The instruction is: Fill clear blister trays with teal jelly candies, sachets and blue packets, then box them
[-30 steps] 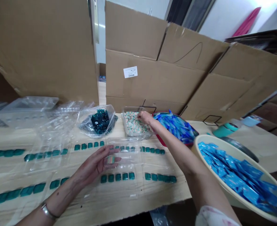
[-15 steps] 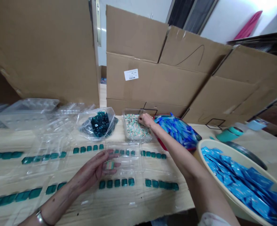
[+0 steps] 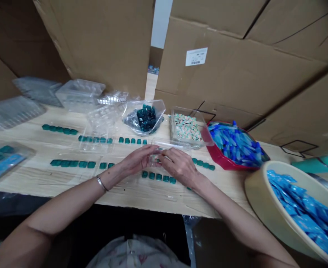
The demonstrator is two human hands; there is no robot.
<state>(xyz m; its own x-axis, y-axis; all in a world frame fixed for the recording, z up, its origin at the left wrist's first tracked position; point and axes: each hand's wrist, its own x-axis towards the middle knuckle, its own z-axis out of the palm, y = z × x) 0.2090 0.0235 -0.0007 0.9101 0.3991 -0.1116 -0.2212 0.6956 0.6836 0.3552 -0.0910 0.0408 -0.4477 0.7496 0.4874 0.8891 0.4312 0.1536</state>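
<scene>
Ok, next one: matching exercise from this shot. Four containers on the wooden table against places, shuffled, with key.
Containers:
1. Clear plastic bag of dark teal pieces
2. Clear plastic tray of cream-and-green pieces
3. Red tub of slim blue packets
4. Round cream basin of blue packets

Places:
A. Between the bag and the red tub
B. Front right, nearest the camera
C. Left of the other three
D. Right of the tray, behind the basin

Pairs: 1-C, 2-A, 3-D, 4-B

Left hand (image 3: 138,159) nearly touching right hand (image 3: 180,166)
</scene>
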